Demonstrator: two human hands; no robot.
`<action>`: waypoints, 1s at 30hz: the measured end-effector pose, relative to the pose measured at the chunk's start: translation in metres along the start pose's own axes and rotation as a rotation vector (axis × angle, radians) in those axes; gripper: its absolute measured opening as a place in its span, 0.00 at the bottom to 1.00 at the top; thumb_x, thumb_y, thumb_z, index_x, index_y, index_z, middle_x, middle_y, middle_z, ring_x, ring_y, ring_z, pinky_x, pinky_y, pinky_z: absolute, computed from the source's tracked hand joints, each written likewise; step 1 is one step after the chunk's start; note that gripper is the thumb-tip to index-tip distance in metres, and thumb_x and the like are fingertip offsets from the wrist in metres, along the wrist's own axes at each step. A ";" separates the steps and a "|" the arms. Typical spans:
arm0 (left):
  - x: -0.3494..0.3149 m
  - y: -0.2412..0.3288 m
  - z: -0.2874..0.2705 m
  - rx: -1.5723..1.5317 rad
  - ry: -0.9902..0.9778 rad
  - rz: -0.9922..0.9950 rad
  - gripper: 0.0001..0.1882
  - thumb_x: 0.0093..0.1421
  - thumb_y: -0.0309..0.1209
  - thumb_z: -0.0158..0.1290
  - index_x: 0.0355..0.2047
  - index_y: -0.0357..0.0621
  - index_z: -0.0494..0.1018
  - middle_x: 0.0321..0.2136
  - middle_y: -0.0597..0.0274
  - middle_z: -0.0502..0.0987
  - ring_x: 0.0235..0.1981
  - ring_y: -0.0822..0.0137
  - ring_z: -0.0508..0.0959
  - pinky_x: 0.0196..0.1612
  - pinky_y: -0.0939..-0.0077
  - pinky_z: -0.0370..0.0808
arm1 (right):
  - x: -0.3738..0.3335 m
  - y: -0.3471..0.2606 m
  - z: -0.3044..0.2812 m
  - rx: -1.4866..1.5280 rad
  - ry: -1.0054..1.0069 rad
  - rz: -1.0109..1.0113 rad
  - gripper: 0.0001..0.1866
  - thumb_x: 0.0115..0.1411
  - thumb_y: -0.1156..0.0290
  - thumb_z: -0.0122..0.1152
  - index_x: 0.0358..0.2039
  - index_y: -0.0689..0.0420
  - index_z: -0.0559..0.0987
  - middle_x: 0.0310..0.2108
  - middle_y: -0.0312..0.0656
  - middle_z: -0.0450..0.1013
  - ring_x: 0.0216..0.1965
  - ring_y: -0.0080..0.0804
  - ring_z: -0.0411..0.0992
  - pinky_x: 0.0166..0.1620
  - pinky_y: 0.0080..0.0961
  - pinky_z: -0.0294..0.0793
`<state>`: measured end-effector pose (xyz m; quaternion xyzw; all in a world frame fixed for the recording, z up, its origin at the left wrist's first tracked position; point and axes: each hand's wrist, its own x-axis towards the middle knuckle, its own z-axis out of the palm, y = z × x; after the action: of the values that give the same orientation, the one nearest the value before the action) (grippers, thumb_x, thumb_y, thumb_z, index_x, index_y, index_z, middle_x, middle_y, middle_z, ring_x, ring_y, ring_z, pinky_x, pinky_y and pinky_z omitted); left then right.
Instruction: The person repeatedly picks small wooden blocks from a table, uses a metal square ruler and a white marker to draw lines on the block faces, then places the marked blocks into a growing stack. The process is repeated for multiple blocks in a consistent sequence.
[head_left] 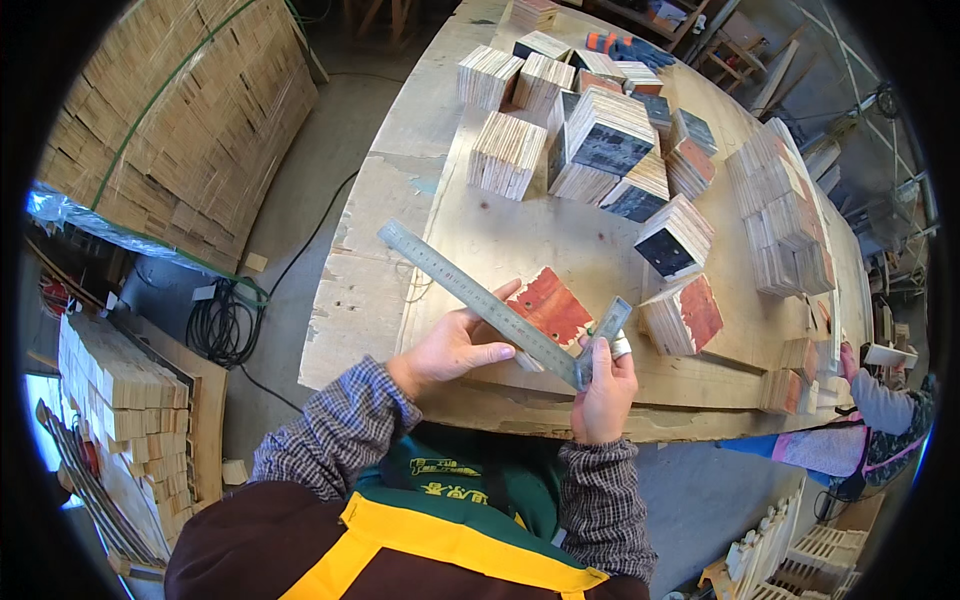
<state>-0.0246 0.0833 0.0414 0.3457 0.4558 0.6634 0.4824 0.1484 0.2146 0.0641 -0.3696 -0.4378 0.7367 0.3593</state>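
Observation:
A metal try square (440,268) with a ruled blade lies slantwise across a red-faced plywood block (553,302) near the front of the table. My right hand (604,395) is closed round the corner of the square, thumb on the metal, with a white wrap on one finger. My left hand (450,348) grips the left side of the block, its thumb along the near side and its fingertips at the far edge, partly behind the blade. Just to the right stands another red-faced block (683,314), and behind it a black-faced block (676,237).
More plywood blocks (503,158) are grouped toward the back of the wooden table (372,215), with gloves (640,50) behind them. Stacked blocks (785,215) line the right side. A co-worker's sleeve (885,385) shows at far right. Coiled cable (222,325) and wrapped wood stacks (190,120) sit left.

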 end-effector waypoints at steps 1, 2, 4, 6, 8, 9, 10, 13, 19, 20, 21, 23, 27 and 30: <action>-0.002 -0.004 0.004 -0.002 0.038 0.021 0.41 0.60 0.24 0.57 0.69 0.38 0.47 0.67 0.54 0.56 0.66 0.64 0.59 0.68 0.66 0.54 | -0.002 0.004 0.004 -0.036 0.022 -0.051 0.18 0.68 0.73 0.52 0.56 0.65 0.67 0.46 0.42 0.74 0.47 0.25 0.73 0.49 0.22 0.73; -0.003 -0.008 0.006 0.014 0.080 0.043 0.39 0.61 0.22 0.55 0.69 0.37 0.48 0.66 0.55 0.57 0.65 0.65 0.59 0.68 0.66 0.54 | -0.005 0.009 0.008 -0.052 0.046 -0.102 0.18 0.68 0.73 0.51 0.56 0.65 0.67 0.47 0.42 0.73 0.47 0.25 0.72 0.50 0.23 0.72; -0.001 -0.012 0.008 -0.051 0.089 0.056 0.35 0.62 0.21 0.53 0.68 0.37 0.51 0.65 0.56 0.59 0.64 0.66 0.61 0.68 0.67 0.55 | -0.010 0.015 0.013 -0.064 0.067 -0.162 0.18 0.68 0.73 0.50 0.57 0.65 0.66 0.49 0.43 0.72 0.48 0.25 0.72 0.51 0.23 0.72; 0.000 -0.012 0.008 -0.010 0.103 0.077 0.34 0.63 0.21 0.53 0.68 0.37 0.52 0.65 0.57 0.60 0.64 0.66 0.61 0.67 0.67 0.56 | -0.013 0.019 0.018 -0.026 0.047 -0.168 0.19 0.68 0.73 0.50 0.57 0.65 0.66 0.51 0.43 0.71 0.48 0.25 0.72 0.52 0.24 0.71; -0.002 -0.012 0.011 0.042 0.095 0.071 0.34 0.63 0.21 0.52 0.67 0.37 0.53 0.65 0.57 0.61 0.64 0.67 0.61 0.67 0.68 0.56 | -0.013 0.020 0.020 -0.030 0.051 -0.172 0.19 0.68 0.73 0.49 0.57 0.65 0.65 0.51 0.43 0.71 0.49 0.26 0.71 0.53 0.25 0.71; -0.003 -0.013 0.013 0.099 0.102 0.090 0.34 0.63 0.21 0.52 0.67 0.37 0.53 0.64 0.58 0.61 0.63 0.67 0.62 0.67 0.69 0.57 | -0.011 0.019 0.019 -0.024 0.048 -0.172 0.19 0.68 0.73 0.49 0.57 0.65 0.65 0.51 0.43 0.71 0.49 0.26 0.71 0.53 0.25 0.71; -0.004 -0.015 0.015 0.077 0.118 0.098 0.34 0.63 0.21 0.53 0.67 0.37 0.54 0.64 0.58 0.62 0.63 0.67 0.62 0.66 0.69 0.57 | -0.010 0.018 0.018 0.000 0.038 -0.189 0.19 0.68 0.73 0.49 0.57 0.65 0.65 0.51 0.43 0.71 0.49 0.26 0.71 0.53 0.25 0.71; -0.004 -0.021 0.021 0.047 0.157 0.126 0.33 0.62 0.22 0.54 0.67 0.37 0.55 0.63 0.57 0.63 0.62 0.67 0.63 0.66 0.70 0.58 | -0.007 0.016 0.013 -0.035 0.035 -0.147 0.18 0.68 0.74 0.49 0.57 0.65 0.66 0.51 0.42 0.72 0.49 0.26 0.72 0.53 0.25 0.71; -0.002 -0.021 0.017 0.015 0.172 0.101 0.33 0.61 0.22 0.56 0.66 0.38 0.57 0.63 0.57 0.64 0.62 0.67 0.64 0.66 0.69 0.59 | -0.007 0.014 0.010 -0.082 0.009 -0.138 0.18 0.68 0.74 0.49 0.57 0.66 0.66 0.50 0.42 0.72 0.48 0.25 0.72 0.52 0.24 0.72; -0.002 -0.021 0.016 -0.016 0.171 0.085 0.33 0.61 0.23 0.56 0.66 0.38 0.57 0.63 0.57 0.64 0.62 0.67 0.64 0.66 0.69 0.59 | -0.007 0.014 0.010 -0.068 0.004 -0.132 0.18 0.68 0.74 0.49 0.57 0.66 0.66 0.50 0.42 0.72 0.47 0.25 0.72 0.51 0.24 0.72; -0.002 -0.020 0.016 -0.031 0.172 0.077 0.34 0.61 0.23 0.56 0.66 0.38 0.58 0.63 0.57 0.64 0.62 0.67 0.64 0.66 0.69 0.60 | -0.007 0.013 0.010 -0.088 0.009 -0.113 0.18 0.68 0.75 0.49 0.57 0.66 0.66 0.50 0.42 0.72 0.47 0.25 0.72 0.51 0.24 0.72; -0.001 -0.019 0.016 -0.028 0.173 0.081 0.33 0.61 0.22 0.56 0.66 0.38 0.58 0.63 0.57 0.64 0.62 0.67 0.64 0.65 0.69 0.60 | -0.008 0.011 0.010 -0.062 0.003 -0.081 0.18 0.68 0.75 0.49 0.57 0.66 0.65 0.50 0.42 0.72 0.47 0.25 0.73 0.51 0.24 0.73; -0.001 -0.022 0.016 -0.103 0.169 0.063 0.33 0.61 0.22 0.56 0.66 0.38 0.58 0.63 0.56 0.64 0.62 0.66 0.65 0.66 0.68 0.60 | -0.007 0.011 0.014 -0.082 0.032 -0.122 0.19 0.68 0.74 0.48 0.58 0.65 0.65 0.49 0.43 0.72 0.45 0.25 0.74 0.45 0.22 0.77; -0.001 -0.024 0.015 -0.058 0.155 0.088 0.33 0.62 0.21 0.55 0.66 0.38 0.57 0.63 0.56 0.64 0.62 0.65 0.65 0.66 0.67 0.60 | -0.008 0.011 0.018 -0.109 0.051 -0.127 0.17 0.69 0.71 0.48 0.55 0.63 0.67 0.42 0.39 0.75 0.34 0.21 0.75 0.24 0.19 0.75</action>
<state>-0.0028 0.0895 0.0246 0.2989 0.4568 0.7215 0.4260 0.1349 0.1969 0.0624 -0.3791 -0.4905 0.6777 0.3955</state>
